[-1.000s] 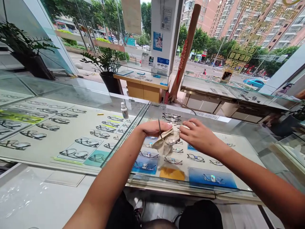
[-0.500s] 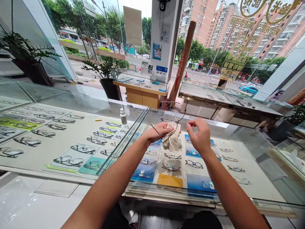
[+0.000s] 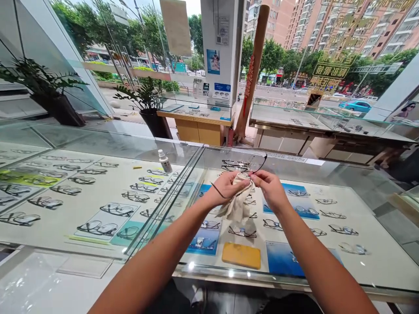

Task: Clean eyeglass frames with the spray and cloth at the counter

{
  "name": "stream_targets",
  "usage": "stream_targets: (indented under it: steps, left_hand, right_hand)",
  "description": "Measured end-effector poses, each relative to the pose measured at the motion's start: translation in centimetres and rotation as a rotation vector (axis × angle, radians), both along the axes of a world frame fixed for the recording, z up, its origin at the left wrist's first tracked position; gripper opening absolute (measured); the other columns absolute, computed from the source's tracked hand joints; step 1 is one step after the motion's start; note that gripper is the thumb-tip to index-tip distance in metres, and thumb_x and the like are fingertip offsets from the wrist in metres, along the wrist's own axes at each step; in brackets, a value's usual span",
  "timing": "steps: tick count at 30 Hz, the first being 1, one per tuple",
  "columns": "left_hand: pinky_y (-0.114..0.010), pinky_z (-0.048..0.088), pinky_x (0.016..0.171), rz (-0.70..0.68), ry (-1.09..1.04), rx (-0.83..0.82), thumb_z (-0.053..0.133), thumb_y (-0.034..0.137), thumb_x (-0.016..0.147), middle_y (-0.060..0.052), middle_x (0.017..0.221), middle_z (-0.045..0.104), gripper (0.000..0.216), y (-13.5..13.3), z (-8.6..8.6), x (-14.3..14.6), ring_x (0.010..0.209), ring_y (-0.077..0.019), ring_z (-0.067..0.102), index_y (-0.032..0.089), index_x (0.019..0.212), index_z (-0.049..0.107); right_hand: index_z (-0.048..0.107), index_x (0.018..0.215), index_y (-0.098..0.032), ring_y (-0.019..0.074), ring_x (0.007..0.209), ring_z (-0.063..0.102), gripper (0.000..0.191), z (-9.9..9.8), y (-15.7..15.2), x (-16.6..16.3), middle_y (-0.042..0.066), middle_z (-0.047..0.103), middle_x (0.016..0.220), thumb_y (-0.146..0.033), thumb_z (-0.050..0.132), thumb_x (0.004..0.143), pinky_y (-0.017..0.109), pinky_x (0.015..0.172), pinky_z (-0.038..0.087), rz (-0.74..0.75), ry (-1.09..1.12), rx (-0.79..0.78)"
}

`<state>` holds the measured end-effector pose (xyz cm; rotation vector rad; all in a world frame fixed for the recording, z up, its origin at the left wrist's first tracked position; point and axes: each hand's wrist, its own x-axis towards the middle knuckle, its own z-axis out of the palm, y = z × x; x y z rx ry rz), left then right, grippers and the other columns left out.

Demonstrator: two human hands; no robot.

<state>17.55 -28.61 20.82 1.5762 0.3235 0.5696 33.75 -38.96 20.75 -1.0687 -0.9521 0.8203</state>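
Note:
A pair of thin-framed eyeglasses [image 3: 263, 162] is held above the glass counter, one dark temple sticking out at the left and the other rising behind my right hand. My left hand [image 3: 227, 189] is closed around a beige cleaning cloth [image 3: 238, 205] wrapped over part of the eyeglasses, and the cloth hangs below the fingers. With thumb and fingers pinched, my right hand [image 3: 270, 188] grips the eyeglasses at the cloth's right edge. The cloth and fingers hide most of the lenses.
Under the glass top [image 3: 209, 261] lie rows of spectacle frames and a yellow case-like object [image 3: 241, 255]. A small white bottle [image 3: 164, 161] stands on the counter at left. Farther off are a potted plant [image 3: 157, 122] and a wooden display cabinet [image 3: 198, 131].
My right hand has moved left from beside the eyeglasses and now pinches them. The cloth has spread out lower, and the view has shifted slightly.

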Motion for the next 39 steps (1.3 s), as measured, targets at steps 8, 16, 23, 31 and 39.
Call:
stream_targets:
  steps: [8,16,23,31,39]
  left_hand:
    - [-0.027,0.046,0.077,-0.109,-0.024,0.097,0.067,0.056,0.098,-0.006,0.097,0.067,0.041,0.3,0.6,-0.7,0.086,-0.0182,0.059,0.015,0.105,0.067]
    - [-0.025,0.036,0.064,0.087,-0.013,0.186,0.074,0.061,0.089,0.001,0.073,0.053,0.048,0.3,0.0,0.0,0.069,-0.0136,0.046,0.015,0.082,0.063]
    - [-0.028,0.047,0.074,-0.175,0.032,-0.085,0.081,0.058,0.086,-0.006,0.094,0.071,0.050,0.3,0.6,-0.4,0.080,-0.0176,0.062,0.015,0.109,0.070]
    - [-0.026,0.046,0.071,-0.023,0.036,-0.230,0.086,0.060,0.080,-0.006,0.088,0.073,0.056,1.8,0.4,-0.9,0.074,-0.0148,0.061,0.011,0.106,0.075]
    - [-0.025,0.047,0.069,0.044,-0.039,-0.306,0.089,0.058,0.077,-0.003,0.079,0.067,0.054,2.1,1.3,-1.5,0.070,-0.0124,0.058,0.011,0.096,0.072]
  right_hand:
    - [0.077,0.078,-0.023,0.0175,0.074,0.053,0.028,-0.1,0.4,0.3,0.001,0.069,0.080,-0.047,0.089,0.074,0.032,0.073,0.045,-0.033,0.030,-0.006]
    - [0.076,0.083,-0.022,0.0174,0.074,0.052,0.035,-0.3,0.4,-0.1,0.003,0.071,0.085,-0.054,0.087,0.074,0.032,0.073,0.044,0.031,-0.013,-0.041]
    - [0.072,0.081,-0.022,0.0163,0.069,0.047,0.038,-0.5,0.9,0.2,0.000,0.062,0.076,-0.057,0.085,0.074,0.031,0.068,0.039,-0.087,-0.030,-0.021]
    - [0.074,0.080,-0.022,0.0175,0.070,0.046,0.033,0.3,0.5,1.9,0.000,0.057,0.072,-0.054,0.081,0.075,0.032,0.068,0.038,-0.186,-0.097,-0.063]
    - [0.072,0.072,-0.021,0.0180,0.069,0.048,0.031,0.3,0.2,0.3,0.001,0.061,0.069,-0.051,0.080,0.072,0.033,0.067,0.038,-0.110,-0.219,-0.120]
